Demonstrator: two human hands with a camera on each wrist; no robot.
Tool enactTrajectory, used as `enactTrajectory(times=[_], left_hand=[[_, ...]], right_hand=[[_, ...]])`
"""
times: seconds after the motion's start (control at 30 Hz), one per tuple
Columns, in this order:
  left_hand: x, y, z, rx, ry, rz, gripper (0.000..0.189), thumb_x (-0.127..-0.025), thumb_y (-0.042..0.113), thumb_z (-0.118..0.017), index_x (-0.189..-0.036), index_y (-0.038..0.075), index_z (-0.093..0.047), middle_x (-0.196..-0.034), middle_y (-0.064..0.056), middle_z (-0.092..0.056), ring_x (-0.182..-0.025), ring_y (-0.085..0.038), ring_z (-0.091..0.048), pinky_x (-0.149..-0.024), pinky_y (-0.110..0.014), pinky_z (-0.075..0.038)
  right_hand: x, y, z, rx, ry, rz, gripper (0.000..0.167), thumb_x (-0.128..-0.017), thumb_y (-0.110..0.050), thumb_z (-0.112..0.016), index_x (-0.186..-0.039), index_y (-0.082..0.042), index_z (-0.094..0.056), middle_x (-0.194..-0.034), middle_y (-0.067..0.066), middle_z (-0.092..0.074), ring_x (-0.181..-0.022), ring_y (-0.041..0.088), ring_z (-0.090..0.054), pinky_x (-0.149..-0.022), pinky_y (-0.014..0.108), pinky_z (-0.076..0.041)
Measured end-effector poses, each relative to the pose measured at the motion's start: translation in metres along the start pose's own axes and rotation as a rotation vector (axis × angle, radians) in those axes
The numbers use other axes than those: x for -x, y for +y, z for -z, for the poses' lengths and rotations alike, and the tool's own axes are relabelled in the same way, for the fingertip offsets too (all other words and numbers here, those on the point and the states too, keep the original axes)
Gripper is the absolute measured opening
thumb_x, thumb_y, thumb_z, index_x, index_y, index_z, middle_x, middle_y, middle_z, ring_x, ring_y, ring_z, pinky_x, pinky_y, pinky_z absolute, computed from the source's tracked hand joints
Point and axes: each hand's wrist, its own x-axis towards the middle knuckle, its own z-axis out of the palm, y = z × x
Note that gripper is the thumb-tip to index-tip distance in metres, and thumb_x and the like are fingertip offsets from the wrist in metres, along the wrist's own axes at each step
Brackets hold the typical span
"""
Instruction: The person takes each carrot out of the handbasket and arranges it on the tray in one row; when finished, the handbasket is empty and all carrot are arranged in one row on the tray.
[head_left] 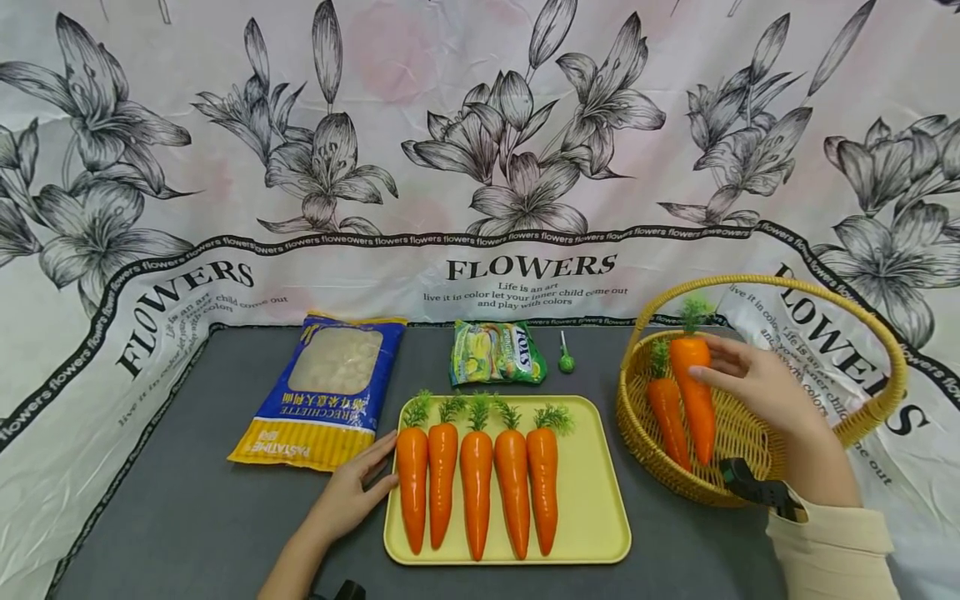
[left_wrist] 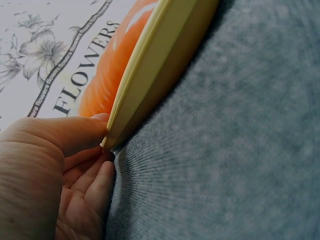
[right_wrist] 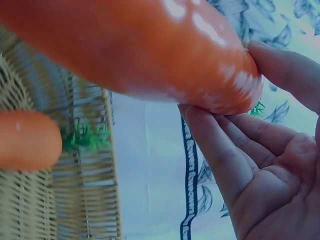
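My right hand (head_left: pixel 750 379) pinches an orange toy carrot (head_left: pixel 696 400) near its leafy top, over the wicker basket (head_left: pixel 633 442). The right wrist view shows thumb and fingertips on either side of that carrot's thick end (right_wrist: pixel 220 75). A second carrot (head_left: pixel 667 421) lies inside the basket. On the left, my left hand (head_left: pixel 352 492) pinches the rim of a yellow tray (head_left: pixel 592 483), its thumb on top in the left wrist view and its fingers below. Several carrots (head_left: pixel 477 492) lie side by side on the tray, green tops pointing away from me.
A blue and yellow pasta bag (head_left: pixel 330 392) lies left of the tray. Behind the tray are a green FOX'S candy packet (head_left: pixel 495 354) and a small green lollipop (head_left: pixel 566 362). The basket's tall handle (head_left: pixel 825 292) arches over the right arm. A flower-printed cloth (head_left: pixel 525 287) hangs behind the grey table.
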Motion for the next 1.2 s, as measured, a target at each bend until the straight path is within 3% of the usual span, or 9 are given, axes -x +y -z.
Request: enactTrajectory(times=[0.2, 0.27, 0.47, 0.63, 0.8, 1.0, 1.07, 1.2], left_hand=[[-0.001, -0.001, 0.0, 0.01, -0.011, 0.009, 0.058, -0.092, 0.023, -0.062, -0.143, 0.003, -0.042, -0.149, -0.016, -0.038, -0.137, -0.032, -0.035, -0.105, -0.038, -0.042], [-0.001, -0.001, 0.001, 0.007, -0.011, 0.009, 0.058, -0.092, 0.023, -0.062, -0.143, 0.003, -0.042, -0.149, -0.015, -0.038, -0.137, -0.031, -0.035, -0.105, -0.038, -0.042], [0.0, -0.002, 0.0, -0.011, -0.01, 0.003, 0.058, -0.092, 0.024, -0.062, -0.143, 0.005, -0.042, -0.149, -0.014, -0.038, -0.137, -0.03, -0.036, -0.105, -0.038, -0.042], [0.0, -0.002, 0.001, -0.015, -0.009, 0.002, 0.058, -0.092, 0.024, -0.062, -0.143, 0.006, -0.042, -0.149, -0.013, -0.038, -0.136, -0.03, -0.037, -0.105, -0.038, -0.042], [-0.001, -0.003, 0.001, -0.03, 0.0, -0.009, 0.057, -0.092, 0.023, -0.062, -0.143, 0.005, -0.043, -0.149, -0.014, -0.039, -0.136, -0.03, -0.038, -0.104, -0.039, -0.043], [-0.002, -0.003, 0.001, -0.032, -0.001, -0.017, 0.057, -0.093, 0.022, -0.062, -0.143, 0.005, -0.042, -0.149, -0.013, -0.039, -0.136, -0.029, -0.038, -0.104, -0.039, -0.042], [-0.002, -0.003, 0.002, -0.031, -0.001, -0.017, 0.057, -0.093, 0.022, -0.062, -0.143, 0.005, -0.042, -0.149, -0.013, -0.039, -0.136, -0.029, -0.038, -0.104, -0.039, -0.042], [-0.002, -0.004, 0.001, -0.028, -0.003, -0.016, 0.057, -0.093, 0.022, -0.062, -0.143, 0.005, -0.042, -0.149, -0.013, -0.039, -0.136, -0.029, -0.037, -0.104, -0.039, -0.042]], right_hand=[[0.016, -0.008, -0.026, -0.17, 0.078, 0.108, 0.055, -0.093, -0.016, -0.061, -0.138, 0.008, -0.041, -0.115, -0.021, -0.056, -0.098, -0.018, -0.053, -0.076, 0.006, -0.05], [0.022, -0.013, -0.036, -0.198, 0.107, 0.133, 0.054, -0.092, -0.013, -0.062, -0.137, 0.01, -0.042, -0.108, -0.031, -0.053, -0.098, -0.016, -0.055, -0.076, 0.008, -0.052], [0.039, -0.025, -0.065, -0.353, 0.137, 0.178, 0.055, -0.091, -0.001, -0.06, -0.138, 0.013, -0.038, -0.11, -0.026, -0.058, -0.099, -0.009, -0.059, -0.077, 0.011, -0.055], [0.042, -0.028, -0.087, -0.494, 0.111, 0.22, 0.056, -0.09, 0.005, -0.058, -0.138, 0.017, -0.033, -0.115, -0.021, -0.06, -0.103, -0.005, -0.059, -0.08, 0.012, -0.054], [0.036, -0.032, -0.106, -0.461, 0.044, 0.206, 0.054, -0.091, 0.0, -0.059, -0.139, 0.013, -0.036, -0.113, -0.021, -0.06, -0.102, -0.004, -0.06, -0.081, 0.016, -0.056], [0.03, -0.038, -0.129, -0.461, -0.053, 0.163, 0.053, -0.092, -0.006, -0.06, -0.139, 0.007, -0.04, -0.119, 0.016, -0.061, -0.099, 0.005, -0.064, -0.076, 0.025, -0.059], [0.028, -0.039, -0.137, -0.442, -0.078, 0.131, 0.054, -0.092, -0.01, -0.061, -0.139, 0.006, -0.041, -0.122, 0.025, -0.058, -0.102, 0.014, -0.065, -0.076, 0.026, -0.058], [0.024, -0.04, -0.15, -0.385, -0.106, 0.042, 0.055, -0.091, -0.018, -0.064, -0.136, 0.004, -0.044, -0.125, 0.026, -0.056, -0.109, 0.032, -0.062, -0.078, 0.025, -0.058]])
